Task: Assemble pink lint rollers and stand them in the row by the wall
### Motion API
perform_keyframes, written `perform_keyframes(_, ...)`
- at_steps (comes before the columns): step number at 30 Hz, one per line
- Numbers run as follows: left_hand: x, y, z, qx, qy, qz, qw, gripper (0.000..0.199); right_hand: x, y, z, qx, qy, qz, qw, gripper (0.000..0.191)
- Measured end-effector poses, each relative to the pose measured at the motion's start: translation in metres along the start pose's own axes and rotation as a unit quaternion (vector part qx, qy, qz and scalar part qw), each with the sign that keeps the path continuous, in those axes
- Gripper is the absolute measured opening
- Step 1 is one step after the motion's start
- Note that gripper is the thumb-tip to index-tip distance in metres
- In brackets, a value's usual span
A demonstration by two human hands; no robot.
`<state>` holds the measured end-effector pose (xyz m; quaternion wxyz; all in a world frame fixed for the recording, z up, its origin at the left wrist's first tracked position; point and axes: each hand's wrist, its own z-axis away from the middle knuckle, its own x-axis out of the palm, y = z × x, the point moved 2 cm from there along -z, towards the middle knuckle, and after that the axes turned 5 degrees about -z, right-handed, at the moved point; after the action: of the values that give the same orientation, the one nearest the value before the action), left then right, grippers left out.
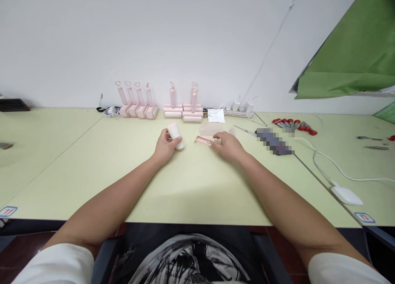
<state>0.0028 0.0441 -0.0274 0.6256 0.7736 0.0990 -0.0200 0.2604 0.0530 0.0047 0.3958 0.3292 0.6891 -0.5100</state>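
Note:
My left hand [166, 148] is wrapped around a white lint roll [174, 132] with a pinkish end, held tilted over the table. To the right, my right hand [230, 146] has its thumb and fingers at one end of a pink lint roller handle [202, 140], and a small loop shows near the fingertips. Just behind that handle lies a translucent pink cover [210, 130]. A further small pale pink piece [232, 131] is partly hidden behind my right hand. The roll and the handle are apart.
Several pink lint rollers [141, 110] with heart loops stand along the wall. A power strip [237, 114], white paper [216, 115], a blurred-out dark object [274, 141], red-ended tools [288, 123] and a white charger [346, 195] are on the right.

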Motion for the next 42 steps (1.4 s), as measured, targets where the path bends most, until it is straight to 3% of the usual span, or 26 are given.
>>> perform_keyframes(4, 0.002, -0.002, 0.003, -0.002, -0.034, -0.021, 0.999, 0.057, 0.011, -0.001, -0.002, 0.034, -0.041, 0.004, 0.999, 0.039)
perform_keyframes(9, 0.009, 0.002, 0.015, 0.007, -0.093, -0.039, 0.995, 0.082, 0.015, -0.004, -0.002, 0.047, -0.063, -0.009, 0.997, 0.016)
perform_keyframes(12, 0.013, 0.011, 0.022, 0.002, -0.103, 0.006, 0.995, 0.084, 0.018, -0.005, 0.000, 0.059, -0.051, -0.036, 0.996, 0.015)
perform_keyframes(14, 0.016, 0.017, 0.026, -0.027, -0.116, 0.061, 0.991, 0.085, 0.022, -0.008, 0.002, 0.075, -0.034, -0.124, 0.989, 0.010)
perform_keyframes(16, 0.018, 0.022, 0.028, -0.058, -0.129, 0.108, 0.984, 0.086, 0.028, -0.014, 0.005, 0.089, -0.029, -0.283, 0.954, 0.011)
perform_keyframes(18, 0.021, 0.026, 0.031, -0.076, -0.133, 0.140, 0.978, 0.086, 0.034, -0.024, 0.009, 0.089, -0.032, -0.421, 0.902, 0.018)
perform_keyframes(20, 0.025, 0.028, 0.035, -0.083, -0.128, 0.162, 0.975, 0.082, 0.037, -0.035, 0.015, 0.074, -0.024, -0.466, 0.881, 0.013)
perform_keyframes(26, 0.034, 0.029, 0.043, -0.085, -0.136, 0.184, 0.970, 0.075, 0.044, -0.052, 0.029, 0.028, -0.009, -0.462, 0.887, 0.039)
perform_keyframes(34, 0.034, 0.028, 0.042, -0.079, -0.110, 0.185, 0.973, 0.075, 0.044, -0.059, 0.035, -0.002, 0.018, -0.408, 0.913, 0.042)
perform_keyframes(40, 0.039, 0.032, 0.046, -0.073, -0.094, 0.192, 0.974, 0.079, 0.049, -0.059, 0.036, 0.018, 0.059, -0.395, 0.917, 0.041)
perform_keyframes(42, 0.040, 0.032, 0.046, -0.070, -0.094, 0.188, 0.975, 0.081, 0.054, -0.057, 0.035, 0.020, 0.036, -0.380, 0.924, 0.045)
